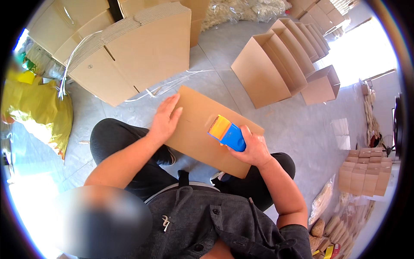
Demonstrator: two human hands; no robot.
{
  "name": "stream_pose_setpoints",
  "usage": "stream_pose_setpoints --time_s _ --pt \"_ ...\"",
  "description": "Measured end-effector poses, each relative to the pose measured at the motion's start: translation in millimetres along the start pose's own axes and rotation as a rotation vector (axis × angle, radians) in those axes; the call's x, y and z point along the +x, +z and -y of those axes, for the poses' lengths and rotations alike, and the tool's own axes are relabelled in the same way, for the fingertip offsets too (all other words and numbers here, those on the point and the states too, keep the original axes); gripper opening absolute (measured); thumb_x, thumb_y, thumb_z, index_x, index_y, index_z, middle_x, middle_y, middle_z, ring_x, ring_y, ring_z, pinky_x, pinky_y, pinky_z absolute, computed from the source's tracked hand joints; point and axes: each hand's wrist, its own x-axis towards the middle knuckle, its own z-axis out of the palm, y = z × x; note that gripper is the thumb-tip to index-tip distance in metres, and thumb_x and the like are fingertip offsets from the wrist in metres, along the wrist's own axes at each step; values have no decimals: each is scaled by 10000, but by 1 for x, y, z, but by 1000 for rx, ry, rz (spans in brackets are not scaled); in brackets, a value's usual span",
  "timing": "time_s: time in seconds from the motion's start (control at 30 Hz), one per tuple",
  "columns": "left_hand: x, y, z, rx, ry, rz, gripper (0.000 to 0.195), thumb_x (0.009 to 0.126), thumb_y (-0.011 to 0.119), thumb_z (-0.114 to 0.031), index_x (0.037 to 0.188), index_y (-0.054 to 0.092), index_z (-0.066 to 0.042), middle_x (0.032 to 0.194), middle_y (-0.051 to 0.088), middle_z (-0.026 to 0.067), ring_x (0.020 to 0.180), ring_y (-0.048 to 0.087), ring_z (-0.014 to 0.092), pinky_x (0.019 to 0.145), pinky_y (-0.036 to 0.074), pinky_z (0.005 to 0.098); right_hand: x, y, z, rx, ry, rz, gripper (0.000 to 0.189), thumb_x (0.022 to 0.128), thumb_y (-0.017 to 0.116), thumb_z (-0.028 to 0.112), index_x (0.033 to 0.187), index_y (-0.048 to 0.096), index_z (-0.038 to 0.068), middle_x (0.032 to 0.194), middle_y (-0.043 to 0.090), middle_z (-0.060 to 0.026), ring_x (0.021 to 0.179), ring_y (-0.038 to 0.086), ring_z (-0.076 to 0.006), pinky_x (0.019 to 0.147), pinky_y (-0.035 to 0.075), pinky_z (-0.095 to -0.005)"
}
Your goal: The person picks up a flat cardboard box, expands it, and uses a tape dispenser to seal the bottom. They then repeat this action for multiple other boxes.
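A closed brown cardboard box [200,129] lies slantwise before me, between my knees. My left hand [166,118] rests against its left end, fingers extended and thumb near the top edge; it does not close around the box. In my right hand [254,147] is a blue and yellow hand-held tape dispenser [229,134], gripped by its blue body. Its yellow head points up and left over the box's top face. A faint pale streak shows on the cardboard beside the head. Whether the head touches the board I cannot tell.
A thick stack of flattened cartons [139,58] stands ahead on the left, with white strapping [152,92] on the floor beside it. Several open boxes [275,64] stand ahead right. A yellow sack [42,110] is at far left; stacked small boxes [365,171] are at right.
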Motion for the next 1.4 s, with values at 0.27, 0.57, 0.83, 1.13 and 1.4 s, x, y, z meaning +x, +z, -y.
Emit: stream_pose_setpoints --time_s 0.27,0.57,0.83,1.13,1.4 --pt "7 39 -85 -1182 -823 382 318 992 583 -309 1167 653 -54 1041 664 33 969 601 98 848 486 265 5 -3 -1 -44 -73 -11 578 725 781 387 1115 553 28 928 643 -198 821 644 -390 688 522 -448" --pt "18 -26 4 -787 -742 -179 173 942 640 -236 1009 709 -92 810 619 -42 693 517 50 686 454 208 10 -16 9 -62 -257 33 675 792 728 429 1417 483 354 985 648 -173 868 669 -355 756 549 -429" --pt "35 -67 84 -520 -987 24 163 939 624 -190 942 700 -47 785 613 1 703 552 80 697 502 210 40 -26 29 -137 -58 347 584 770 704 447 1332 579 347 788 651 -123 712 654 -336 668 533 -413" --pt "29 32 137 467 -597 336 494 932 557 -422 1282 586 -75 1219 629 213 1116 596 397 934 491 445 67 -15 31 -215 -84 399 571 746 664 368 1310 587 329 774 663 -112 727 656 -321 650 518 -420" --pt "36 -4 -5 319 116 344 522 1045 341 -372 1490 360 -99 1538 360 95 1428 314 286 1155 266 413 107 2 30 -130 -93 345 575 728 668 349 1296 612 285 870 697 -96 799 669 -311 697 529 -403"
